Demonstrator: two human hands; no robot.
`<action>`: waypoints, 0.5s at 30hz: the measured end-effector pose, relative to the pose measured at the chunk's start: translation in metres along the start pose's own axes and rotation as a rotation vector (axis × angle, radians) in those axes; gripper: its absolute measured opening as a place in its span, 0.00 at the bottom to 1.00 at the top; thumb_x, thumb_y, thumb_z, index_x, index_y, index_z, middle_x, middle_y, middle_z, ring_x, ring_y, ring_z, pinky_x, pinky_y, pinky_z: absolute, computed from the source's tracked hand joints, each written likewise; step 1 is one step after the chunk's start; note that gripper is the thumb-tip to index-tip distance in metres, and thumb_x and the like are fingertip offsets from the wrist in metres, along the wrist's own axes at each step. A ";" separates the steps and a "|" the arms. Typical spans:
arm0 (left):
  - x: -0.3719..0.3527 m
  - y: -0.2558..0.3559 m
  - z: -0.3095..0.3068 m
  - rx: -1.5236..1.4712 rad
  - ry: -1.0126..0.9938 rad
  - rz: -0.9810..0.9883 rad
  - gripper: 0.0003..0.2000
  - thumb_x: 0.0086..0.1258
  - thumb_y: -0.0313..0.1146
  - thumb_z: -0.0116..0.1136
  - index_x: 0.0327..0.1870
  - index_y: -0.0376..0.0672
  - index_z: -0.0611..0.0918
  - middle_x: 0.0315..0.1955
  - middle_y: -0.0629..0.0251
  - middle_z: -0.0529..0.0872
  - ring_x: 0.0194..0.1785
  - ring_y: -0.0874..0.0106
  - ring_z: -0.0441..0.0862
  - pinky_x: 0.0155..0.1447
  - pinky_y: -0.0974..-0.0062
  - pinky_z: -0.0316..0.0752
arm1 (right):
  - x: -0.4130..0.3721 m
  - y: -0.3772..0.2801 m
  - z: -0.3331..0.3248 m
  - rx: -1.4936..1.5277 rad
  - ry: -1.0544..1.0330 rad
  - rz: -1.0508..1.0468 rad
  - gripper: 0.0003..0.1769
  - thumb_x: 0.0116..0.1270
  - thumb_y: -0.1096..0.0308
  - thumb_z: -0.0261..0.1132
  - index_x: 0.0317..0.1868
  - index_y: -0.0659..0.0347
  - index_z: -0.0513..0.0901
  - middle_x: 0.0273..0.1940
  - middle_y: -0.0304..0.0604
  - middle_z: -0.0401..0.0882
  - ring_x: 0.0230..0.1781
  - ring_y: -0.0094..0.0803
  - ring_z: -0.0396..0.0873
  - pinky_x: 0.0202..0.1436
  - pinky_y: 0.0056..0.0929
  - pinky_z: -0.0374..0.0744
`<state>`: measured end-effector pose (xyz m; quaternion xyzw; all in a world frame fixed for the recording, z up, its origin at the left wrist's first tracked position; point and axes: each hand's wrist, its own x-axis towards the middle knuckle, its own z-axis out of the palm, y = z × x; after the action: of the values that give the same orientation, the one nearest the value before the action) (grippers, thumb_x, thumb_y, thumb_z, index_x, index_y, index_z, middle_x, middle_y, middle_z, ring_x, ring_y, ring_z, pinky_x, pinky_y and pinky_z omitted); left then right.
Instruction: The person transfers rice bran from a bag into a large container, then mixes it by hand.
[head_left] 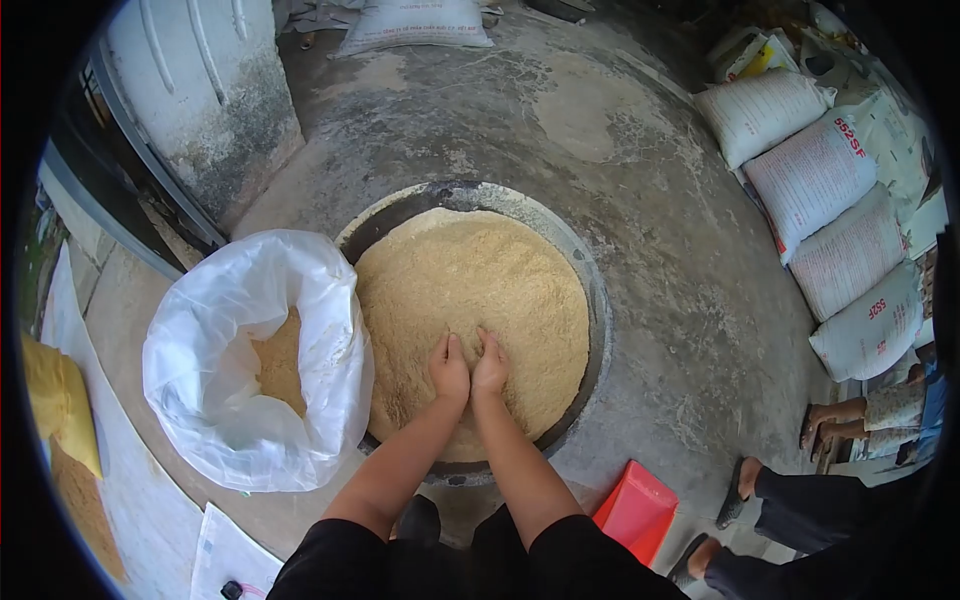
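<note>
My left hand [449,370] and my right hand [489,368] are side by side in the pale yellow-brown meal [500,270], a little below the middle of a wide round black tub [594,270]. Both thumbs are stretched forward. The other fingers look extended but are partly sunk in the meal. How much meal lies between the palms is hidden. Close by on the left stands a white plastic sack [190,350] with its rim rolled outward and similar meal [281,362] inside.
A red scoop-like container [637,510] lies on the concrete floor [690,300] at lower right, near another person's feet [740,490]. Filled sacks [812,180] line the right side, and another sack [415,22] lies at the back. A whitish pillar [200,100] rises at upper left.
</note>
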<state>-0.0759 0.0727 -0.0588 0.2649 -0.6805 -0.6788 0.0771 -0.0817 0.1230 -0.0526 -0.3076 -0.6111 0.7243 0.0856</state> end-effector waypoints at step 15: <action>0.009 0.154 -0.089 -0.887 0.069 -0.053 0.14 0.71 0.38 0.46 0.34 0.34 0.79 0.32 0.64 0.81 0.34 0.77 0.76 0.40 0.78 0.72 | -0.084 -0.110 0.099 0.491 -0.134 0.033 0.21 0.68 0.59 0.50 0.39 0.72 0.76 0.37 0.49 0.77 0.35 0.33 0.77 0.41 0.26 0.75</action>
<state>-0.0814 -0.0195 0.0936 0.2462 -0.3134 -0.8976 0.1886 -0.0968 0.0247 0.0854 -0.2386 -0.4162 0.8711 0.1052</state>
